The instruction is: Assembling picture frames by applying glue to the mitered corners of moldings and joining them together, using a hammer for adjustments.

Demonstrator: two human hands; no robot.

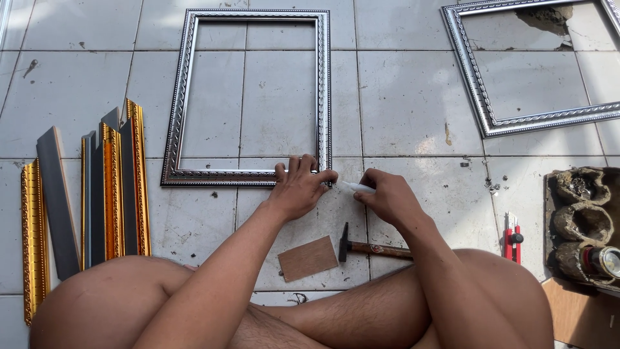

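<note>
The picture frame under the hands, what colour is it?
Silver with a dark, rope-like pattern, the picture frame shows best in the head view.

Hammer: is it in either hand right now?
No, the hammer lies on the floor tiles, below the right hand.

Two silver frames [247, 97] [536, 64], one hammer [371, 247], one cutter [513, 238].
</note>
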